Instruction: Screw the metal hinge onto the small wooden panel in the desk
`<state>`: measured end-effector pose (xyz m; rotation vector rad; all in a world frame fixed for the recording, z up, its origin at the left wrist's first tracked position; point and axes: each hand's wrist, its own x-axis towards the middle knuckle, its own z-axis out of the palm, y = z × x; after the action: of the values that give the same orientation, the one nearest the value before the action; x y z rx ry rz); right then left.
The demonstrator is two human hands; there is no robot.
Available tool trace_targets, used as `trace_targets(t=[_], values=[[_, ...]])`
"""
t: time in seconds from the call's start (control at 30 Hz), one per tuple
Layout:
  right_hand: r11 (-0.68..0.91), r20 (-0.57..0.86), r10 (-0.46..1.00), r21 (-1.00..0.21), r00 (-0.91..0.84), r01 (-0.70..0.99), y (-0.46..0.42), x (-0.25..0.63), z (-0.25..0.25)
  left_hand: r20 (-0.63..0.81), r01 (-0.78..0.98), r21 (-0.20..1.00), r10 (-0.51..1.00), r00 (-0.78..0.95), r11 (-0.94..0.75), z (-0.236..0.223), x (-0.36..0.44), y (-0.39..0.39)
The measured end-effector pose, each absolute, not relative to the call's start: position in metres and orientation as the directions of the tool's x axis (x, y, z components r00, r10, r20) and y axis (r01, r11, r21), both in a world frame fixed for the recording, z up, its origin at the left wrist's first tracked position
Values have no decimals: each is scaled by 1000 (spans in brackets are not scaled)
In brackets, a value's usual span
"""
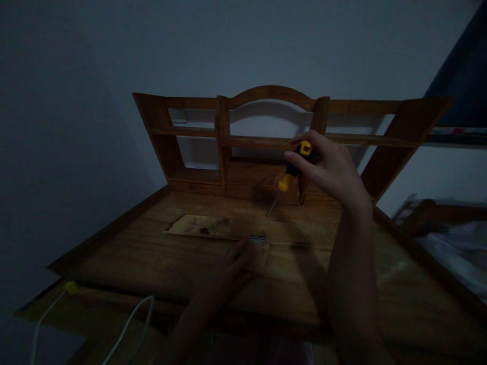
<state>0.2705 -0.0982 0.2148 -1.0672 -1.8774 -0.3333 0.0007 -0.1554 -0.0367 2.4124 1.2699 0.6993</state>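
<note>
A screwdriver with a yellow and black handle (291,170) is pinched in my right hand (329,165), raised over the desk. Its metal shaft slants down to the left, and the tip is clear of the wood. Low on the desktop, my left hand (232,266) lies with fingers spread at the left side of a small wooden board (261,259), seemingly touching it. A metal hinge (258,239) sits at that board's far edge. Dim light blurs the left fingertips. Farther left lies a longer pale strip of wood (201,226) with a dark knot.
Behind the desktop (144,253) rises a wooden shelf unit (270,142) against the wall. A small screw-like piece (181,210) lies at the left. A white cable (131,319) hangs at the near left edge, close to a yellow object (71,287).
</note>
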Motion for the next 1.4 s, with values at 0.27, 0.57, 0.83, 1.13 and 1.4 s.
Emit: trace_targets(t=[0.27,0.57,0.83,1.13,1.4], values=[[579,822,537,-200,-186,790,-99,274,215,313,712,505,872,377,-488,-48,20,-155],[547,822,541,-181,-180,817,-99,276,215,253,696,656,953,164,-294,-46,25,-153],[547,843,514,-181,-158,817,-100,289,215,110,402,913,991,-80,-69,-29,37,-123],[497,854,508,-186,-111,848,-110,296,219,64,417,909,993,-97,-18,-35,49,-100],[502,870,478,-160,-118,850,-109,298,218,116,386,921,984,-134,-56,-36,54,-100]])
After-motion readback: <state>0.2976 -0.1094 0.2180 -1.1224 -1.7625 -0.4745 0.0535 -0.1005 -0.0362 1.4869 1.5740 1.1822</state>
